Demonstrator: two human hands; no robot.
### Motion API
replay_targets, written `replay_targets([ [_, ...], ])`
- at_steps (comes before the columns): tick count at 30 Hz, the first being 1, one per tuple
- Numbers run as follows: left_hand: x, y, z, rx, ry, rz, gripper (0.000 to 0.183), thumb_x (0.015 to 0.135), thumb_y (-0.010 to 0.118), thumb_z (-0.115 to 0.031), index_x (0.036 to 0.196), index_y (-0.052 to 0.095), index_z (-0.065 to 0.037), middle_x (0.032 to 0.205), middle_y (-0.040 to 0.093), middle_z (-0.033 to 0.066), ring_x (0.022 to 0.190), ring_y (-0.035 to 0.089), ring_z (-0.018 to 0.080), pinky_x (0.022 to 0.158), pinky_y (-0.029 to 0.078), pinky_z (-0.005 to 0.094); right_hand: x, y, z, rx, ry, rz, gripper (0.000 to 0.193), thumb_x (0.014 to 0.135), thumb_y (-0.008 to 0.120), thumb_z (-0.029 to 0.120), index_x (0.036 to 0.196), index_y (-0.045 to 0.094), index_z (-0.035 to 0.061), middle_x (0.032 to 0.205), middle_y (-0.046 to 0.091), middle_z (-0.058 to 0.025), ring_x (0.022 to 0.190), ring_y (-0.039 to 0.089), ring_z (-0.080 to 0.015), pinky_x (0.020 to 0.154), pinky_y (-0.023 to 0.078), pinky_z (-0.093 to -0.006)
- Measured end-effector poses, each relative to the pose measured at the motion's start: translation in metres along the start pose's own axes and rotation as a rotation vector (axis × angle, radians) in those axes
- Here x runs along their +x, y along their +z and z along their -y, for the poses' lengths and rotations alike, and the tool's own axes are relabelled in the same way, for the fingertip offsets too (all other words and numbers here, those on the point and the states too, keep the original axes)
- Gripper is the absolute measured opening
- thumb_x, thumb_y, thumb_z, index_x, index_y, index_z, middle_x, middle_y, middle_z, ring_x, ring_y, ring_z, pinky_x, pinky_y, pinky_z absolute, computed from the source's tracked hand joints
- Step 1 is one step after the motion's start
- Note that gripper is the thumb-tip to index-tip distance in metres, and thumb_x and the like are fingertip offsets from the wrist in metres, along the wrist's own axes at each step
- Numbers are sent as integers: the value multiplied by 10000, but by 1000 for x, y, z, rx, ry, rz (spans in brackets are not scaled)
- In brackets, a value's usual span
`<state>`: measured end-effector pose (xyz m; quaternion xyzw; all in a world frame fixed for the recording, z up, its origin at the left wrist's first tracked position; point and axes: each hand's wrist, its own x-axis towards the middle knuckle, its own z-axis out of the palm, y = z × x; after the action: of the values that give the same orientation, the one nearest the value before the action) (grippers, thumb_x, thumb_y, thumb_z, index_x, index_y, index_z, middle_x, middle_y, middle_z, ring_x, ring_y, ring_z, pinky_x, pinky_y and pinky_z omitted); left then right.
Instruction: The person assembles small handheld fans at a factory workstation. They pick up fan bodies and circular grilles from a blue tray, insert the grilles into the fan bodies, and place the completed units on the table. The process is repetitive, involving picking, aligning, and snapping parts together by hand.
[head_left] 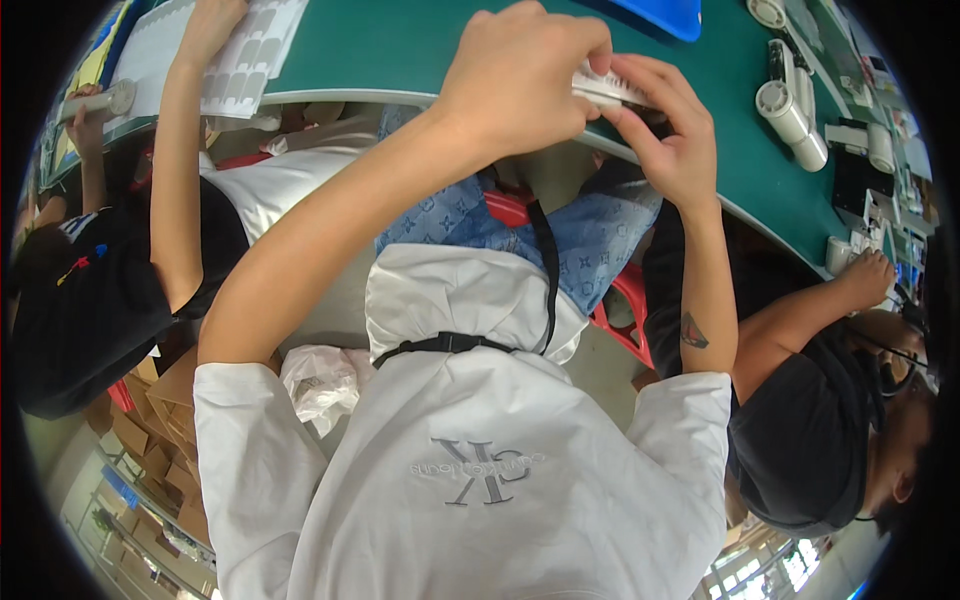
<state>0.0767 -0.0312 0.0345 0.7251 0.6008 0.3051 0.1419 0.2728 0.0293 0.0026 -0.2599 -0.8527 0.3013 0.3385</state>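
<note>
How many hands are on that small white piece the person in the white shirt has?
2: the person's left hand at the left of the white piece, and the right hand at its right. Fingers partly hide the piece.

The table (380, 50) is green, with a pale edge. A blue tray (670, 14) sits on its far side. White sheets (240, 92) with grey shapes lie on the left. On the right lies a white gadget (797, 128), with another one (767, 12) just past it.

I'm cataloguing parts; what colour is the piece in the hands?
The piece is mostly white, in the head view.
</note>
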Motion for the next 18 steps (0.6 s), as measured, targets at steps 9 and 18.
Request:
replay_targets([
  [9,23,-38,12,-354,125,-119,434,761,815,-239,1114,652,-46,1008,689,113,993,638,216,860,476,343,-4,-7,11,179,165,30,505,848,707,98,1328,570,21,1167,626,-116,1058,616,-208,864,503,-323],
  [18,-14,-29,-2,-723,-192,-160,469,898,709,-286,1269,590,-27,1136,684,75,1080,621,174,904,458,333,-2,16,49,1217,430,-106,567,983,470,218,1457,336,-64,1308,547,-193,1062,600,-231,823,516,-342],
])
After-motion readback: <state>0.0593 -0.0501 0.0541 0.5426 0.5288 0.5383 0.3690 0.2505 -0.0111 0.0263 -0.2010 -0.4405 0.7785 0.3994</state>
